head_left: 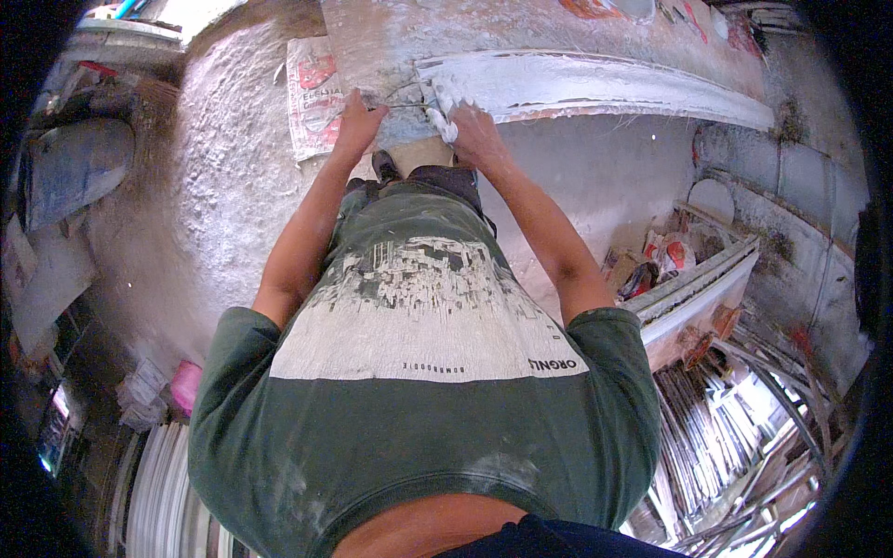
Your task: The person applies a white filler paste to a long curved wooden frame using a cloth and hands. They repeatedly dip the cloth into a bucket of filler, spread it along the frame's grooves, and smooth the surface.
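My left hand (359, 123) is closed, with its fingers pinched together above a printed sack. A thin dark strand or wire (406, 105) runs from it toward my right hand; its exact kind is too small to tell. My right hand (478, 136) curls round a wet white clump, which looks like plaster-soaked fibre (441, 119), at the left end of a long white plaster moulding (595, 88). White smears coat its fingers. The moulding lies across the bench, with loose fibres hanging from its near edge.
A red-and-white sack (302, 112) lies flat at the left of the bench. A long trough-like ledge (693, 290) holding wrappers stands at right, above stacked strips (707, 456). Pale lengths (163, 493) stand at lower left, near a pink bag (185, 388). My shoe (385, 166) shows below.
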`<state>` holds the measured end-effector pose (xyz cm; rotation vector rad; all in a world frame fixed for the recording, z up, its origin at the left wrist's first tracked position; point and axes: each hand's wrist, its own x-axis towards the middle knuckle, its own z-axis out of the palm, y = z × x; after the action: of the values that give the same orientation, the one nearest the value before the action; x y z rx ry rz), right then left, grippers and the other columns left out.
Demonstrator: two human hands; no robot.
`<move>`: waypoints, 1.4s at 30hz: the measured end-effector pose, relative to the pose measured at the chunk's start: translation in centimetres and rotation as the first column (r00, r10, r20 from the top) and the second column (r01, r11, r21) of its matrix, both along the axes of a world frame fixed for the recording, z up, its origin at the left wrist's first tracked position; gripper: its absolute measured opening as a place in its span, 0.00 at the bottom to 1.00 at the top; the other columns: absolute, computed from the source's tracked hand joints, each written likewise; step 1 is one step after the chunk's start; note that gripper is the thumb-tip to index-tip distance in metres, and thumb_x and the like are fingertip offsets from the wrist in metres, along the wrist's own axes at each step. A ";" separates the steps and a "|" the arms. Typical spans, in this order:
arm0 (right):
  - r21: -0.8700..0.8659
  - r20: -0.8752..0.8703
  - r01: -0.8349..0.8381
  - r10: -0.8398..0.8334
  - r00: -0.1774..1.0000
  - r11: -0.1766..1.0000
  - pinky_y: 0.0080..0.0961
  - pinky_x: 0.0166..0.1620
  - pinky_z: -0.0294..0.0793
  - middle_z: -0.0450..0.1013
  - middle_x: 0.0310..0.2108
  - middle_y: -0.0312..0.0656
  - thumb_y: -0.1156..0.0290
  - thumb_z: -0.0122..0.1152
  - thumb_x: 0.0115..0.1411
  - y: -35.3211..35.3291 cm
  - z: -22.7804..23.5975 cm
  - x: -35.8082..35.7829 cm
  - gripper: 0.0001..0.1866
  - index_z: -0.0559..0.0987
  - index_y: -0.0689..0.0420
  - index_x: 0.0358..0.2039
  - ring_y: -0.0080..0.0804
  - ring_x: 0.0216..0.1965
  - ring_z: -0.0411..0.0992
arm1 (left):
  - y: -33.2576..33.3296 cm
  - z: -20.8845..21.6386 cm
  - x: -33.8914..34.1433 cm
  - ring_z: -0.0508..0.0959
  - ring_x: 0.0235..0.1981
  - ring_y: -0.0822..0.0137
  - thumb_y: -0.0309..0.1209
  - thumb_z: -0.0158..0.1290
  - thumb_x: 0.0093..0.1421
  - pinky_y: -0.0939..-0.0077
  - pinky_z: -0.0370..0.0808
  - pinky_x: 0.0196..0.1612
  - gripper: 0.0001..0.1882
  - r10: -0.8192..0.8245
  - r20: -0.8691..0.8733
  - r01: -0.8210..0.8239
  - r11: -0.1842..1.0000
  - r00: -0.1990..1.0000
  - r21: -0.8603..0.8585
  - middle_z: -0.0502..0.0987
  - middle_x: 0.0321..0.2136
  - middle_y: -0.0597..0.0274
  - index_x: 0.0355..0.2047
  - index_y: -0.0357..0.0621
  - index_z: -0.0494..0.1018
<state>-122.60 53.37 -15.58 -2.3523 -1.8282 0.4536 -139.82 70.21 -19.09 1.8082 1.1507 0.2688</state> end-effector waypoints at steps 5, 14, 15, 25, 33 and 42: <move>0.274 0.213 0.200 -0.262 0.941 0.941 0.45 0.59 0.56 0.66 0.50 0.60 0.50 0.48 0.58 -1.9 0.0 0.9 0.33 0.64 0.64 0.55 0.59 0.53 0.62 | 0.5 2.8 1.9 0.62 0.54 0.42 0.40 0.54 0.50 0.57 0.57 0.58 0.31 -0.056 -0.136 0.096 0.947 0.989 0.307 0.65 0.50 0.34 0.50 0.31 0.63; -0.077 0.014 -0.046 0.048 0.999 0.996 0.46 0.60 0.51 0.65 0.52 0.60 0.47 0.42 0.60 -1.4 -0.7 -3.4 0.37 0.62 0.70 0.56 0.56 0.55 0.61 | 2.6 5.1 5.3 0.70 0.47 0.41 0.45 0.52 0.53 0.55 0.65 0.51 0.29 -0.185 -0.163 0.229 0.919 0.969 0.320 0.72 0.44 0.38 0.46 0.32 0.68; 0.042 0.105 0.054 -0.058 0.993 0.998 0.45 0.60 0.51 0.65 0.52 0.59 0.47 0.42 0.60 -2.0 -1.9 -2.9 0.37 0.62 0.69 0.56 0.55 0.54 0.62 | 3.2 3.8 4.5 0.71 0.46 0.42 0.46 0.52 0.53 0.56 0.66 0.50 0.28 -0.197 -0.104 0.221 0.918 0.975 0.329 0.72 0.42 0.37 0.45 0.33 0.69; -0.246 -0.075 -0.084 0.067 0.995 0.966 0.40 0.56 0.61 0.69 0.49 0.50 0.52 0.45 0.60 -0.3 2.9 0.9 0.27 0.68 0.54 0.55 0.47 0.50 0.67 | 3.1 3.5 1.4 0.73 0.44 0.43 0.45 0.52 0.54 0.58 0.68 0.48 0.28 -0.325 -0.116 0.319 0.945 0.939 -0.067 0.73 0.40 0.35 0.44 0.30 0.70; 0.197 0.052 -0.137 0.129 0.990 0.971 0.43 0.59 0.56 0.62 0.56 0.43 0.60 0.58 0.52 -2.7 1.9 1.0 0.25 0.69 0.42 0.53 0.42 0.57 0.59 | 4.4 2.7 0.1 0.71 0.49 0.46 0.40 0.51 0.55 0.62 0.67 0.53 0.28 -0.141 -0.116 0.168 0.948 0.983 0.269 0.72 0.44 0.36 0.50 0.28 0.66; -0.015 0.033 -0.152 0.152 0.988 0.988 0.45 0.41 0.73 0.73 0.34 0.45 0.71 0.59 0.48 -0.4 0.4 -1.7 0.10 0.77 0.50 0.33 0.43 0.41 0.72 | 5.1 -0.8 0.6 0.77 0.43 0.55 0.30 0.51 0.56 0.68 0.71 0.48 0.22 -0.147 0.170 0.112 0.973 0.974 0.200 0.75 0.41 0.42 0.47 0.25 0.66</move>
<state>-124.25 52.92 -15.17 -2.2508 -2.0357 0.4447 -139.18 75.33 -19.86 1.9705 0.8970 0.4718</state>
